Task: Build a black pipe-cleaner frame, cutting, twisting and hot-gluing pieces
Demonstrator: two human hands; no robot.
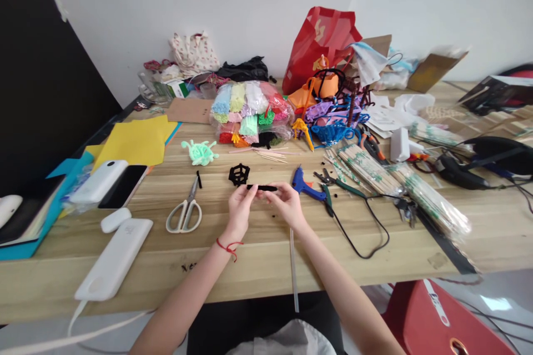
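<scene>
Between my two hands is a short black fuzzy pipe cleaner piece [262,188], held level just above the table. My left hand [240,205] pinches its left end, and my right hand [287,202] pinches the right end. Just beyond my left hand lies a black web-shaped pipe cleaner piece [239,175]. White-handled scissors [184,213] rest to the left, with a small black strip [199,179] by their tips. A blue glue gun [306,184] lies right of my right hand, near green-handled pliers [328,199]. A clear glue stick [293,272] extends over the front table edge.
Bundled colored pipe cleaners [250,111] and a mint green pipe cleaner shape [200,152] lie farther back. On the left are a power bank [114,260] and a phone [124,186]. Packs of wooden sticks [433,199], a black cord [366,257] and a red bag [306,50] occupy the right side.
</scene>
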